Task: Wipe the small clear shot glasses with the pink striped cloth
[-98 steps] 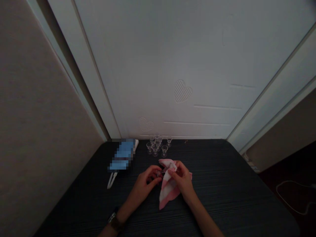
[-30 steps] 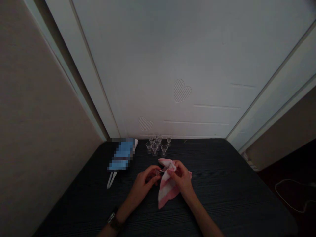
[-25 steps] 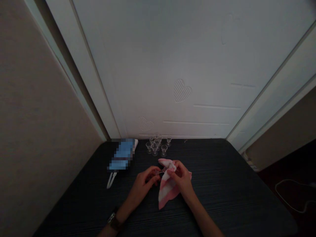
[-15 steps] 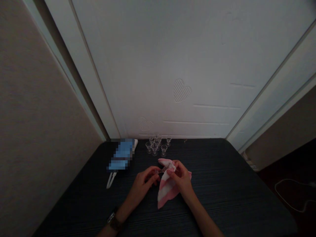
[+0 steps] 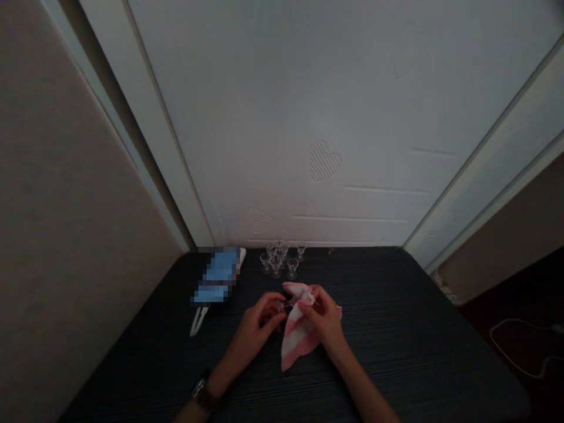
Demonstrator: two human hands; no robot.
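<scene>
Between my hands lies a small clear stemmed glass [image 5: 282,305], tilted on its side. The fingers of my left hand [image 5: 259,320] curl round one end of it. My right hand [image 5: 324,314] pinches a pink and white striped cloth [image 5: 302,343] bunched over the other end, so that end is hidden. The cloth's loose part hangs down toward the table between my wrists. Beyond my hands, several similar small glasses [image 5: 275,267] stand upright in a cluster, with one glass [image 5: 301,251] a little apart on the right.
The dark wood-grained table [image 5: 396,329] meets a white panel [image 5: 370,205] with embossed hearts at the back. At the left lies a pixelated blue item [image 5: 218,276] with a white strap [image 5: 198,321]. A white cable [image 5: 515,352] lies on the floor at right.
The fingers of my left hand have shifted slightly around the glass's end. My right hand and the cloth stay nearly where they were. The standing glasses have not moved.
</scene>
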